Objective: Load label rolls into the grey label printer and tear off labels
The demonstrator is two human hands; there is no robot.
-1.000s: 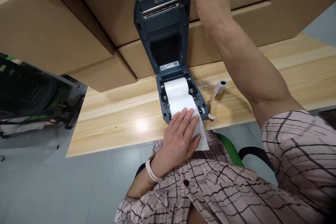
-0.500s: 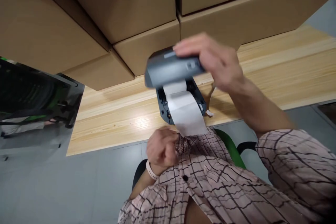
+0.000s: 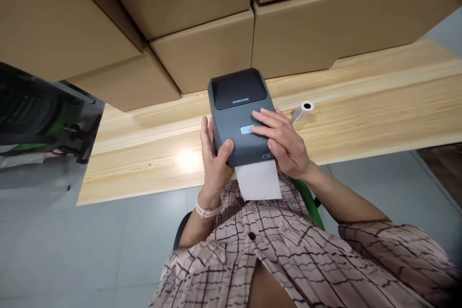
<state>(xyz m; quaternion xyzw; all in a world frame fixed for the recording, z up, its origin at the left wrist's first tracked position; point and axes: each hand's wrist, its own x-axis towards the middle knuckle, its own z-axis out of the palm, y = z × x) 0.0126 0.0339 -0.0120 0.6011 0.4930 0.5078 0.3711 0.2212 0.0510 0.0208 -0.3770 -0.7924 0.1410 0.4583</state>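
Note:
A dark grey label printer stands at the table's near edge with its lid down. A white strip of label paper hangs from its front slot towards my lap. Around the printer's left front corner is my left hand, thumb on the lid and fingers along the side. My right hand rests on the lid's right part with fingers stretched out, a fingertip at the pale blue button. A small white paper roll with a dark core is on the table, right of the printer.
Large cardboard boxes are stacked along the back of the wooden table, close behind the printer. A green and black chair is under me. Dark equipment stands on the far left, beside the grey floor.
The printer's lid, tilted up under my right hand before, is now down over the roll. My left hand has come up from my lap onto the printer's left side.

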